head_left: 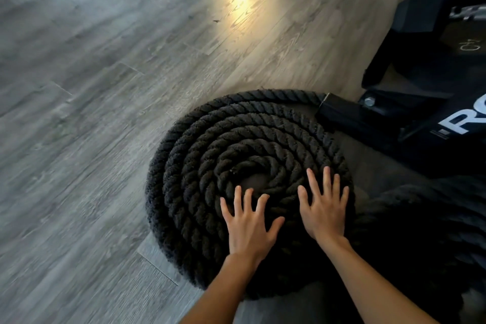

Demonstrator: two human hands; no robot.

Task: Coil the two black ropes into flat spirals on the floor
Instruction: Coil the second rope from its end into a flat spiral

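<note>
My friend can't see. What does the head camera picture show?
The person's left hand and right hand lie flat, fingers spread, on a thick black rope coiled in a flat spiral on a grey wooden floor. A second rope lies in shadow to the right, near a black metal frame.

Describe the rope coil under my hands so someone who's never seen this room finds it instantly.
Find the black frame with white lettering on the grey plank floor. Beside its square foot lies the rope spiral, left hand and right hand flat on it. Unlike the shadowed rope pile to its right, it forms neat concentric rings.
</note>
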